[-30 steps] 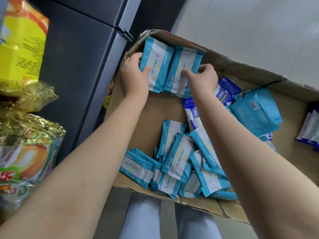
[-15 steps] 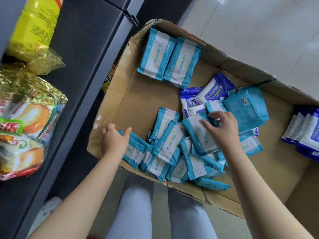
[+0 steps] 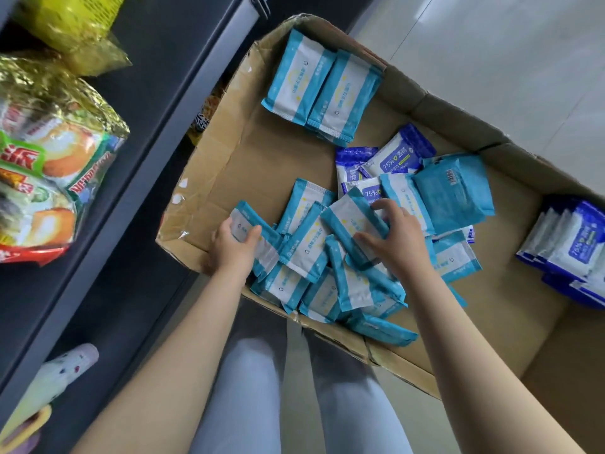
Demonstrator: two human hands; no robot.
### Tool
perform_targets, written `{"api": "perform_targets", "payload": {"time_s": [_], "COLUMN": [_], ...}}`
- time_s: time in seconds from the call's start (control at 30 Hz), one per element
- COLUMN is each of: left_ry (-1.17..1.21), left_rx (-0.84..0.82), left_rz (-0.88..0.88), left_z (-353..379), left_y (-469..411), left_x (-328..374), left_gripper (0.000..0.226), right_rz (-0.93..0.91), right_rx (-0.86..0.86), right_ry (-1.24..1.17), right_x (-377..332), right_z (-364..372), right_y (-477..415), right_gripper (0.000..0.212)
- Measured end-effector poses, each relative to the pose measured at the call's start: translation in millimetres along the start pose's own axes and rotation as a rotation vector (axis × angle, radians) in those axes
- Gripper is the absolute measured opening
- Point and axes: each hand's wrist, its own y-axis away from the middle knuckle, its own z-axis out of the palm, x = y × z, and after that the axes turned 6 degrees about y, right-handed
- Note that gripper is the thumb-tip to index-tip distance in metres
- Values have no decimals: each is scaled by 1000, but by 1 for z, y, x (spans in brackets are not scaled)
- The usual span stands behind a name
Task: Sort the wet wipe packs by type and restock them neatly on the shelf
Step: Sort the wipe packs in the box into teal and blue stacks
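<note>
- Curling round the short end of the left pack (image 3: 266,252), the left fingers (image 3: 225,227) and thumb pinch it at the near-left corner of the box (image 3: 262,165).
- Hooking over the far edge of the right pack (image 3: 350,221), the right fingers (image 3: 388,208) close on it with the thumb against the near edge.
- Each of the left hand (image 3: 229,249) and right hand (image 3: 399,240) thus has one teal pack. Whether either pack is lifted clear, I cannot tell.
- Both packs lie on the pile (image 3: 311,273), a loose heap of teal packs overlapping at all angles along the near side of the box.
- These look like soft film pouches: probably light and squashy, with a glossy skin that may slip.
- The best hold is likely across the width, thumb against fingers. A pinch on a thin sealed end would let the pouch droop and twist.
- Several could probably be squared up together, but a loose handful may slide apart.
- Two teal stacks (image 3: 322,86) sit side by side in the far corner.
- Blue packs (image 3: 396,155) lie mixed in just beyond the pile, and a blue row (image 3: 576,244) stands at the right.
- The shelf (image 3: 147,126) with its snack bags (image 3: 49,158) is to the left of the box.
</note>
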Motion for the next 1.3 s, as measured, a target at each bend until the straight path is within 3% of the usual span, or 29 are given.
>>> {"api": "perform_targets", "payload": {"time_s": [0.07,0.17,0.27,0.33,0.4,0.53,0.6,0.73,0.9,1.07,1.3], "left_ry": [90,307,597,695,717,728,681,576,205,48,24], "left_rx": [39,114,86,60,0,-211,-268,-313,-115,57,95], "left_rz": [32,-207,-391,-340,-225,-40,63,280,570,671,718], "left_z": [3,5,3,0,-5,-17,-20,-20,-8,2,7], "left_y": [4,7,4,8,13,9,-4,-39,-81,-95,-89], "left_x": [-2,-1,2,12,27,75,102,159,210,225,234], "left_gripper": [68,81,53,32,29,14,20,30,28,24,33], "right_rz": [10,95,172,216,271,387,396,344,345,349,259], "right_rx": [-19,-30,-41,-44,-28,18,44,110,262,364,390], "right_ry": [-62,-197,-389,-588,-773,-999,-1006,-1036,-954,-722,-546], "right_x": [0,-3,-4,-6,-14,-42,-54,-89,-112,-113,-107], "right_z": [2,1,-3,-6,-9,-19,-22,-31,-29,-24,-27], "right_y": [3,5,1,0,-4,-31,-52,-93,-135,-149,-152], "right_gripper": [49,55,34,25,27,59,74,39,34,38,43]}}
